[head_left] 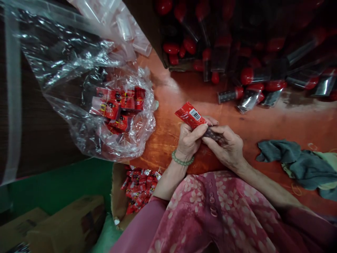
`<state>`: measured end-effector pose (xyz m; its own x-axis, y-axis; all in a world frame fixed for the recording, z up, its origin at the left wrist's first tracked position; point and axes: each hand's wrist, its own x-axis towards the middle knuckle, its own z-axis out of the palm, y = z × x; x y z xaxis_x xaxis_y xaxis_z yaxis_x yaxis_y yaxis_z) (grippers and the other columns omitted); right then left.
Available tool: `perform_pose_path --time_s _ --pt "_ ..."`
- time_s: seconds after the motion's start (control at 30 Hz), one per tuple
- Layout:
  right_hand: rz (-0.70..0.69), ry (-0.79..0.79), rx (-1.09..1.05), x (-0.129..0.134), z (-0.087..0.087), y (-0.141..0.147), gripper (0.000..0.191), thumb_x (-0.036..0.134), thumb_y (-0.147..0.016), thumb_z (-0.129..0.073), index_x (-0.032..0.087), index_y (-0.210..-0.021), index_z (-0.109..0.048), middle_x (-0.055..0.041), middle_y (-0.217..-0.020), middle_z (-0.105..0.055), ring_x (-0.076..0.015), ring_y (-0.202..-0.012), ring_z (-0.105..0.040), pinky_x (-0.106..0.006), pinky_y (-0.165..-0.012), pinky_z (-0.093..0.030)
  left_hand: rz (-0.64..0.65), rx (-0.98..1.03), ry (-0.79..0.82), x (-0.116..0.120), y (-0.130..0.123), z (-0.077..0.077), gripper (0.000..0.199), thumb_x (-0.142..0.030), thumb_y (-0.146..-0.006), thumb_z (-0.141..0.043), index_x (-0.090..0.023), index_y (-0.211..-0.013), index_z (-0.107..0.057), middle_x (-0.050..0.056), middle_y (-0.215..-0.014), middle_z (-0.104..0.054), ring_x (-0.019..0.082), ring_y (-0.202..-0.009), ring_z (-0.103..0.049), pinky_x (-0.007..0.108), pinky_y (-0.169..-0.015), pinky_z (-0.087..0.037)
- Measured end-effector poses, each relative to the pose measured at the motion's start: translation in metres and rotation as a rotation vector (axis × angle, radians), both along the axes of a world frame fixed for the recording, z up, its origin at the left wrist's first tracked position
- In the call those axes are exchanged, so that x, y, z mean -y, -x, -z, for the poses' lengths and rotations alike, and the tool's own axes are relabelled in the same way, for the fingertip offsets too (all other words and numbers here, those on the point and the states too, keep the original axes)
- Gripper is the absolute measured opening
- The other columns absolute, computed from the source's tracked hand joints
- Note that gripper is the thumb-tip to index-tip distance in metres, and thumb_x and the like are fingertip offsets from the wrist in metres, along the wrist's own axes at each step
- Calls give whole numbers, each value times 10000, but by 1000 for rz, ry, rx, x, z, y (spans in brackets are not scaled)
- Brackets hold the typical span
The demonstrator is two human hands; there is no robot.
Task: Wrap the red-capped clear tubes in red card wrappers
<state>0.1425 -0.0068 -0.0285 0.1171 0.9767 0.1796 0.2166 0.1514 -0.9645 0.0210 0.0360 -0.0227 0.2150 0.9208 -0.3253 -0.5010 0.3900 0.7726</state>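
Both of my hands meet over the orange-red tabletop. My left hand (189, 138), with a green bead bracelet on its wrist, pinches a flat red printed wrapper (187, 114) bearing a white barcode label. My right hand (228, 144) grips a dark, dotted piece (210, 134) at the wrapper's lower end. It resembles the dark-filled clear tubes at the back, but fingers cover much of it. Whether it sits inside the wrapper I cannot tell. Left of my hands, an open clear plastic bag (131, 146) holds bundled red wrappers (113, 109).
Many red-capped tubes (252, 96) lie at the back right, some spilling from a dark box. A cardboard box (118, 202) of small red packets stands below the table at left. Grey-green cloths (302, 163) lie at right. Translucent plastic pieces (125, 28) are at top left.
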Motion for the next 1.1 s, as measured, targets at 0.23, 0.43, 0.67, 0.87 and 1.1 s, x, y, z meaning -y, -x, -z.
perform_pose_path --time_s 0.23,0.43,0.67,0.87,1.1 --pt "-69 230 -430 -1 -1 5 180 288 -836 -785 232 -897 -625 46 -781 -688 -78 -584 -652 -186 -554 -561 51 -63 -21 4 -1 0 247 -415 -763 -810 -178 -773 -740 34 -828 -730 121 -650 -633 264 -683 -573" --pt "-46 368 -542 -14 -9 2 274 385 -807 -809 215 -940 -641 36 -700 -703 -99 -539 -670 -186 -475 -548 104 8 24 5 -1 1 566 -657 -689 -807 -158 -951 -754 116 -993 -772 93 -527 -558 244 -468 -478" --pt "-14 344 -422 -11 -3 2 276 383 -802 -803 220 -958 -644 43 -699 -691 -100 -554 -665 -211 -535 -571 -35 -32 71 0 0 -6 540 -676 -680 -814 -184 -897 -763 124 -1047 -796 303 -1029 -756 364 -774 -636" --pt "25 189 -136 -1 8 0 228 350 -855 -766 228 -1024 -672 6 -878 -731 -117 -665 -695 -252 -640 -601 -60 17 64 0 1 -3 441 -543 -653 -895 -170 -860 -783 106 -938 -814 284 -993 -777 376 -896 -626" --pt "22 -60 120 -7 7 -8 220 227 -884 -736 230 -1097 -685 -9 -927 -760 -139 -745 -736 -253 -696 -607 -113 7 88 -4 2 -3 393 -464 -578 -953 -191 -815 -799 52 -816 -805 231 -806 -782 368 -859 -631"
